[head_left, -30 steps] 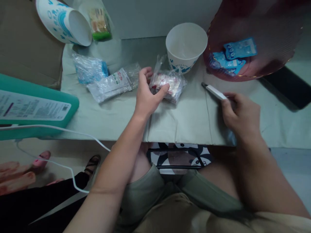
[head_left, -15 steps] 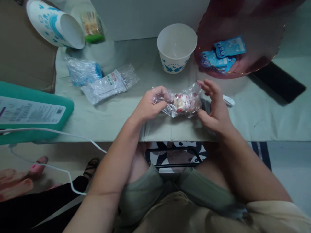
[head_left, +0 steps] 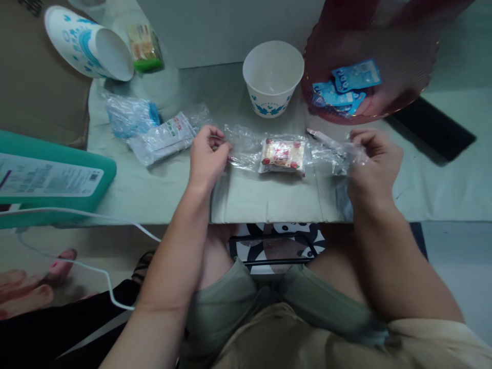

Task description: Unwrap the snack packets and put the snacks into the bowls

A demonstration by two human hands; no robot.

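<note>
A small snack packet (head_left: 283, 155) with red marks on a pale wrapper sits in the middle of a clear plastic bag (head_left: 244, 146) stretched out sideways. My left hand (head_left: 209, 154) pinches the bag's left end. At the other end my right hand (head_left: 374, 156) is closed on the crumpled plastic. Just beyond the packet stands a white paper cup (head_left: 272, 84) with blue print, upright, with nothing visible inside. A thin pale stick-like item (head_left: 325, 139), partly behind the plastic, lies near my right hand.
A pink gold-rimmed tray (head_left: 369, 105) holds several blue sachets (head_left: 357, 75). Right of it lies a black flat object (head_left: 432, 128). At left are plastic-wrapped packets (head_left: 165, 136), a tipped paper cup (head_left: 90, 48), a green-ended snack pack (head_left: 144, 48), a teal container (head_left: 57, 171) and a white cable (head_left: 80, 210).
Both hands have moved apart, the left hand leftward and the right hand rightward. The bag, bunched up before, is now drawn out straight, with the packet's printed face showing more clearly.
</note>
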